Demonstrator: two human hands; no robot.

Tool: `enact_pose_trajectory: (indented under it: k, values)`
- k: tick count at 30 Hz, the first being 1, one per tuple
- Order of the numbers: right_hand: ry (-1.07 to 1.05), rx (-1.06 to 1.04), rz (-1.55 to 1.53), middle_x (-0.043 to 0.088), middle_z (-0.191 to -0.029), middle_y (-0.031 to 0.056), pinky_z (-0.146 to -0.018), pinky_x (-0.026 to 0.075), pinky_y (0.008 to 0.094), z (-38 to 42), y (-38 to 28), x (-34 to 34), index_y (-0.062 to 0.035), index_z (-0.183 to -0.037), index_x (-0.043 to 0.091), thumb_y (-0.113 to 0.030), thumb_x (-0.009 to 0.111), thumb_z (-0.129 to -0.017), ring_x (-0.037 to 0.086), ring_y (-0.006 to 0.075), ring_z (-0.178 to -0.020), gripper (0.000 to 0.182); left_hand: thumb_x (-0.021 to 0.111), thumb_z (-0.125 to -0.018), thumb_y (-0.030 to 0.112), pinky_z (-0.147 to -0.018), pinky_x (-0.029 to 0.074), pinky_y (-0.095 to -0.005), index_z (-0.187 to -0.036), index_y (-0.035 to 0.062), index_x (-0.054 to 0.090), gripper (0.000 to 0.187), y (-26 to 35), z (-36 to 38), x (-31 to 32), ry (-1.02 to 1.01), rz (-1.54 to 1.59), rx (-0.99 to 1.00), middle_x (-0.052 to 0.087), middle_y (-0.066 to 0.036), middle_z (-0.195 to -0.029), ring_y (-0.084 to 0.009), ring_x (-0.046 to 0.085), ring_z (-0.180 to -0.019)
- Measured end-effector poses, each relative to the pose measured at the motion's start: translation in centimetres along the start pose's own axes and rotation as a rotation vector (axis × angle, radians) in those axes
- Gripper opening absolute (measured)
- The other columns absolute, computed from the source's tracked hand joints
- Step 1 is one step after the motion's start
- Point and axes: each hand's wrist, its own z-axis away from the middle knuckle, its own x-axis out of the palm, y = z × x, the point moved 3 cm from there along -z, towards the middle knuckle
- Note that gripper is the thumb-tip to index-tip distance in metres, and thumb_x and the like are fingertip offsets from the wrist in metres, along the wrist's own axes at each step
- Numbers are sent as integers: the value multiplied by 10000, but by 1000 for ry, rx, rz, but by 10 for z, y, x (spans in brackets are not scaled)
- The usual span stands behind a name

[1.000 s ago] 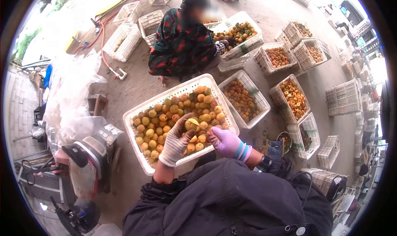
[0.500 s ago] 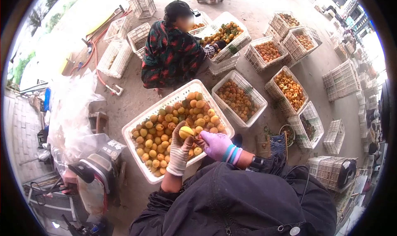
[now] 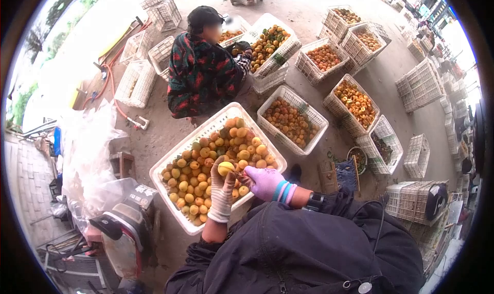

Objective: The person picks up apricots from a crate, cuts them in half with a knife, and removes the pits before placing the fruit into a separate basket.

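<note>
My left hand [image 3: 222,191], in a whitish knitted glove, holds a yellow-orange fruit [image 3: 225,168] upright between its fingers. Close beside it on the right, my right hand [image 3: 263,183], in a lilac glove with blue stripes at the cuff, has its fingers pinched near the fruit; what they grip is too small to make out. Both hands are over the near edge of a large white crate [image 3: 162,195] filled with whole yellow-orange fruits [image 3: 195,165].
Another person [image 3: 203,67] crouches beyond the crate at a white crate of fruit [image 3: 267,44]. To the right stand crates of orange fruit [image 3: 293,120] and cut fruit [image 3: 355,104]. A small stool [image 3: 346,176] and a scooter [image 3: 121,227] flank me.
The view has shifted slightly. The other person's gloved hand has moved left, away from the crate's right part. My hands still hold the fruit close together, and it looks turned a little.
</note>
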Motion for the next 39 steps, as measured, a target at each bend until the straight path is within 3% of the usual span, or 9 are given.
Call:
enact_pose_trajectory:
  k: [3, 11, 19, 22, 28, 31, 34, 37, 39]
  values:
    - [-24, 31, -24, 652, -817, 224, -686, 490, 508, -3, -3, -1, -56, -1006, 498, -328, 455, -967, 638, 418, -794, 278, 691, -891, 254, -867, 487, -270, -1396, 69, 368, 628, -1, -2, -5, 20, -62, 73, 546, -44, -1138, -133, 557, -1002]
    - [17, -59, -45, 654, -824, 217, -686, 491, 503, -5, -17, -3, -60, -1020, 497, -242, 534, -915, 641, 402, -803, 213, 570, -918, 498, -780, 516, -277, -1232, 77, 514, 528, 2, 5, 5, 171, 220, 23, 633, -49, -941, -137, 619, -864]
    - [36, -119, 1, 655, -846, 192, -676, 500, 484, -6, -16, 1, -65, -1027, 504, -172, 559, -864, 645, 384, -790, 203, 508, -934, 547, -773, 499, -283, -1165, 60, 519, 540, 4, 8, 10, 123, 39, -6, 663, -124, -1094, -160, 620, -876]
    - [74, -143, 6, 650, -833, 159, -642, 506, 460, -6, -9, 4, -85, -986, 529, -164, 569, -847, 643, 355, -765, 164, 472, -868, 682, -757, 502, -318, -1115, 77, 584, 663, -2, 2, 13, 102, 467, -184, 662, -143, -1099, -206, 628, -874]
    - [-26, -76, 11, 658, -838, 164, -689, 506, 460, 5, 8, 5, -70, -970, 535, -260, 560, -909, 649, 365, -787, 201, 536, -849, 649, -872, 518, -353, -1116, 61, 594, 649, 2, -6, -6, 293, 598, -165, 669, -121, -1066, -243, 638, -970]
    - [-58, 38, -50, 658, -877, 152, -743, 507, 421, 8, 12, -6, -75, -960, 563, -305, 603, -909, 654, 334, -850, 239, 557, -854, 620, -877, 521, -358, -1121, 86, 595, 598, 3, -11, -25, 195, 608, -92, 669, -100, -1037, -243, 639, -977]
    - [176, 51, -523, 639, -898, 70, -765, 506, 304, -3, 26, 0, -45, -1020, 585, -183, 704, -861, 630, 171, -800, 242, 564, -881, 574, -833, 517, -316, -1161, 87, 582, 562, -13, -8, -35, 229, 353, -76, 633, -56, -1044, -186, 620, -956]
    - [233, -52, -1012, 646, -1039, 156, -867, 496, 338, -25, 13, 6, -23, -1186, 535, -259, 702, -867, 634, 261, -1021, 431, 516, -956, 486, -846, 478, -258, -1337, 47, 461, 584, 0, 1, -8, 86, -191, 60, 555, -51, -1136, -119, 571, -937]
    - [228, 4, -745, 629, -1094, 167, -900, 491, 330, -26, 1, -3, 2, -1235, 502, -316, 665, -896, 624, 252, -1063, 492, 470, -987, 449, -878, 469, -274, -1365, 36, 398, 565, -8, 5, 0, 18, -298, 108, 510, -74, -1211, -133, 566, -982]
